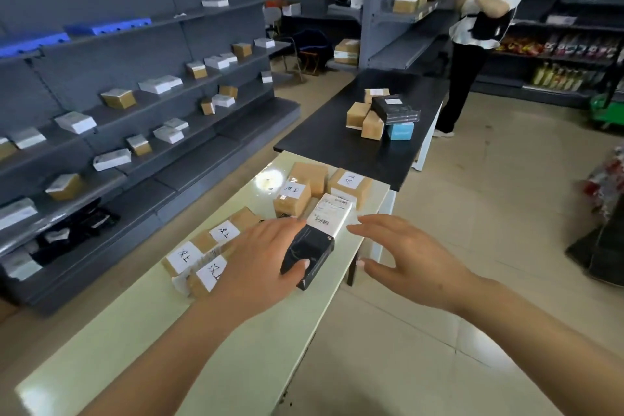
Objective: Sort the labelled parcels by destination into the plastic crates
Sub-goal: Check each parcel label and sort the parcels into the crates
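Note:
My left hand (266, 257) grips a long black parcel (312, 246) with a white shipping label on its far half, thumb on its near end, at the pale table's (141, 331) right edge. My right hand (405, 253) hovers just right of the parcel with fingers spread, touching nothing. Left of my hand lie brown boxes with handwritten white labels (202, 257). Two more labelled brown boxes (292, 196) (349, 186) stand beyond the black parcel. Blue crates (108, 27) sit on the top shelf at left.
A dark table (337, 135) beyond carries a pile of brown, black and blue parcels (381, 115). Grey shelving (135, 132) with scattered boxes lines the left. A person (479, 30) stands at the far right shelves. Tiled floor lies to the right.

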Demonstrator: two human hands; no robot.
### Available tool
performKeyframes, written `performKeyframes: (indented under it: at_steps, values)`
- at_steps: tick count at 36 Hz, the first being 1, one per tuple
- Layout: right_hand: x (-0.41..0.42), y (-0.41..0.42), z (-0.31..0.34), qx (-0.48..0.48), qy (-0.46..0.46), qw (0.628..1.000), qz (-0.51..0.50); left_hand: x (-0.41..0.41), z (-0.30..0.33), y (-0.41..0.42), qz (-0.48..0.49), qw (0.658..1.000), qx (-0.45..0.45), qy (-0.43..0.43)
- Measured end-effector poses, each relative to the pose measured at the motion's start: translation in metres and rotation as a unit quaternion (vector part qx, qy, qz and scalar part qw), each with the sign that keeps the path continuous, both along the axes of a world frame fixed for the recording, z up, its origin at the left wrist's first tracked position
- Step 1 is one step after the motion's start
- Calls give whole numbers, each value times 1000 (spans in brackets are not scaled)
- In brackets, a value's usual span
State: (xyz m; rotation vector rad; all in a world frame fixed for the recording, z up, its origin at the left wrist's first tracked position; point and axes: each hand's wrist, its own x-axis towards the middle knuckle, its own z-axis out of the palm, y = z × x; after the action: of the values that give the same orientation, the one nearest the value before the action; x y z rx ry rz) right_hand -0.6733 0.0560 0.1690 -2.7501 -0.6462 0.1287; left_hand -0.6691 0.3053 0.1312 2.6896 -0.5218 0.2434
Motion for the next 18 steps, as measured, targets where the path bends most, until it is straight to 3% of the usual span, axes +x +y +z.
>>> performKeyframes:
  at_steps: [8,18]
  values:
    - [103,-57,-26,-3,36,998,55,66,-23,-44,119,989,4,83]
    - [220,-90,-65,-8,93,986,135,114,-50,-77,233,964,32,124]
